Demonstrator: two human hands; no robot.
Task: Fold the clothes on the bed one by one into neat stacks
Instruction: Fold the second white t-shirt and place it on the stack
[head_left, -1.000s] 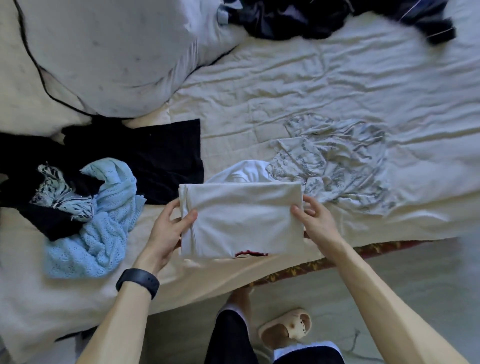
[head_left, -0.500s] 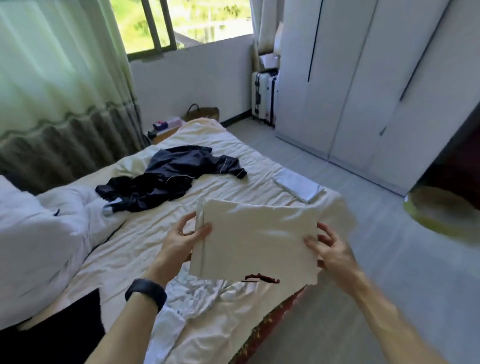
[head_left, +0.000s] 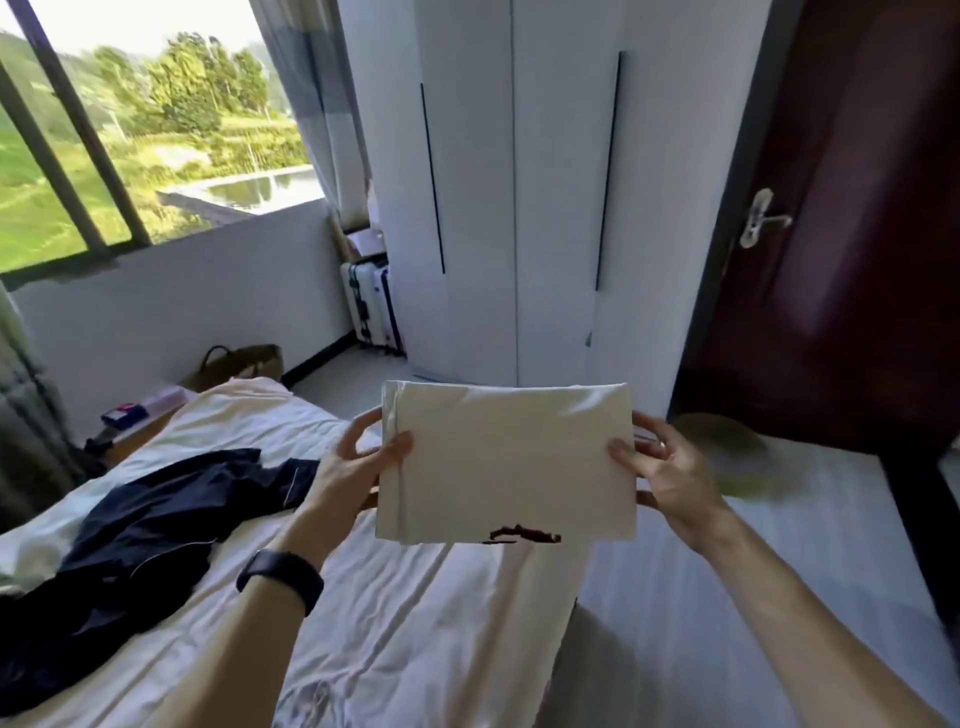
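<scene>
We see a folded white garment (head_left: 506, 462) held up in the air, flat face toward the camera, above the right edge of the bed (head_left: 415, 623) and clear of the sheet. A small dark red mark (head_left: 522, 534) sits at its lower edge.

The left hand (head_left: 353, 467) grips the garment's left edge, thumb on the front and fingers curled behind. The right hand (head_left: 670, 478) pinches the right edge the same way. There is a black wristband (head_left: 280, 574) on the left wrist.

A dark navy garment (head_left: 145, 530) lies crumpled on the bed at left, well apart from the folded piece.

Behind stands a white wardrobe (head_left: 519, 182), with a white suitcase (head_left: 371, 301) just beside it. A dark red door (head_left: 857, 208) with a metal handle (head_left: 761, 218) is at right and a window (head_left: 130, 130) at left. We see a brown bag (head_left: 239, 364) past the far end of the bed.
</scene>
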